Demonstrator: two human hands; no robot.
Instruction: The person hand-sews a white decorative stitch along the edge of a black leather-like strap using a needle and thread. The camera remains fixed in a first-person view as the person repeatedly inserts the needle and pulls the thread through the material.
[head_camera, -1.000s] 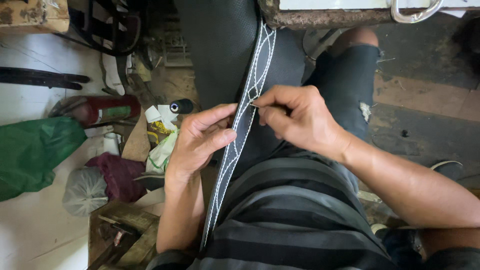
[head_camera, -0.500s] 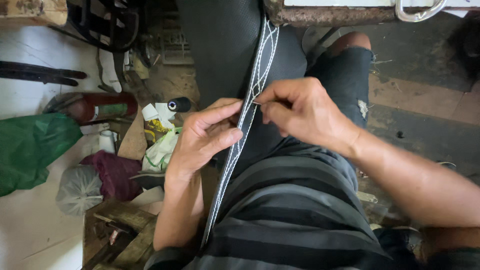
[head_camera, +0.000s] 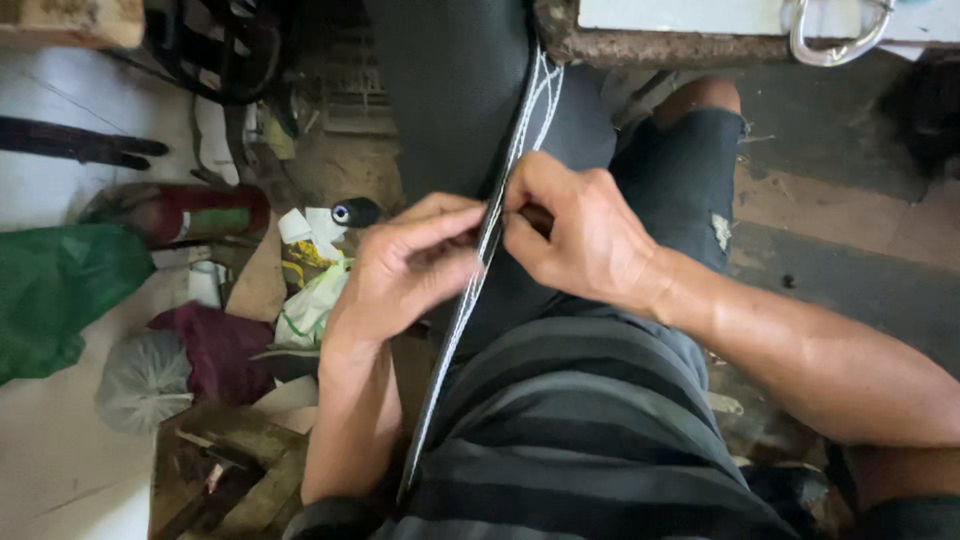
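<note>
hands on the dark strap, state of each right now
left hand: closed, pinching the dark leather strap with white stitching
right hand: closed on the strap; tool unclear

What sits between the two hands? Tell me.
In the head view, the dark strap with white stitching runs between the left hand and right hand; both pinch it.

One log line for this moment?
left hand: pinching dark strap | right hand: gripping strap edge | strap: white-stitched, lies across lap

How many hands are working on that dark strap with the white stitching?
2. The left hand pinches the strap from its left edge; the right hand grips it from the right.
</note>
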